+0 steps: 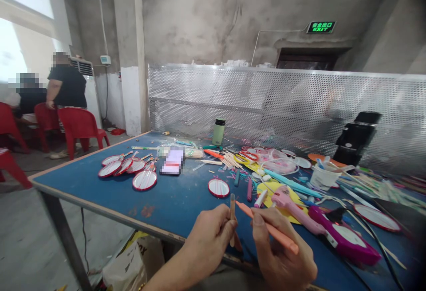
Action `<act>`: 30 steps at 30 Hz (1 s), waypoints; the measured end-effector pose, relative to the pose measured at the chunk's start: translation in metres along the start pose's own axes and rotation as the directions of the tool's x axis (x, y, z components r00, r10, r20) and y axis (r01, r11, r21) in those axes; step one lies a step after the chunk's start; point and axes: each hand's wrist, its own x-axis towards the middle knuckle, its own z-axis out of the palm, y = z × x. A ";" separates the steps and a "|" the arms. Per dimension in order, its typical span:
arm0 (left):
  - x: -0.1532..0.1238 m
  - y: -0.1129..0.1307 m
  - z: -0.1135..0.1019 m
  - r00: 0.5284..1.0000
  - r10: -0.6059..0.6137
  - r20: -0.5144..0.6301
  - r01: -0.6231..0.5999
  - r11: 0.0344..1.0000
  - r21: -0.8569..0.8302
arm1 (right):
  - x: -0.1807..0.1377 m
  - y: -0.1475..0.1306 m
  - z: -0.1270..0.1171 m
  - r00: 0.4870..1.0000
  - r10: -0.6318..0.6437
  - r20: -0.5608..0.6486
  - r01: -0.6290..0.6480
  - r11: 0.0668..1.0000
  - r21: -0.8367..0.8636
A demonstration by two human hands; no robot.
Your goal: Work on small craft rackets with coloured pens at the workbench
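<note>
The left hand (211,233) was clamped, thumb against curled fingers, on a flat brown wooden stick with a greyish upper end (232,212), which stood nearly upright above the near edge of the blue-topped desk (100,198). The right hand (282,253) was closed in a writing grip around a slim orange plastic marker pen (277,233). The pen's long axis slanted from its butt, low on the right, up and leftward to its tip, so it met the stick's upright line at an angle. That tip lay just beside the stick's right side, below the greyish end; whether they touched could not be told. Beyond the stick, slightly left, a white round disc with a red rim (218,187) lay flat on the desk, while a pink glue gun (289,201) rested farther right, nearer the right hand.
</note>
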 end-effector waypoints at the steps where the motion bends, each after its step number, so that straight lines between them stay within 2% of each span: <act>1: 0.000 0.001 0.000 1.000 -0.001 0.001 0.001 1.000 0.001 | 0.000 0.000 0.000 1.000 0.001 0.011 -0.001 1.000 0.013; 8: 0.002 -0.001 -0.001 1.000 0.000 0.015 0.000 1.000 -0.028 | 0.000 -0.001 -0.001 1.000 0.009 -0.017 -0.009 1.000 -0.016; 13: 0.002 -0.007 0.001 1.000 0.029 -0.001 -0.029 0.999 -0.029 | 0.000 0.000 -0.002 0.999 0.001 0.037 -0.002 1.000 0.015; 19: 0.003 -0.009 0.001 0.999 0.033 0.011 -0.033 0.998 -0.048 | 0.001 0.001 -0.001 1.000 0.007 0.014 -0.008 1.000 0.014; 24: 0.004 -0.010 0.002 0.999 0.032 0.003 -0.032 0.997 -0.067 | 0.001 0.002 0.000 0.999 -0.004 0.050 0.003 1.000 0.017; 30: 0.005 -0.009 0.001 1.000 0.022 -0.004 -0.022 0.997 -0.068 | 0.004 0.000 -0.001 1.000 -0.017 0.020 0.017 1.000 -0.013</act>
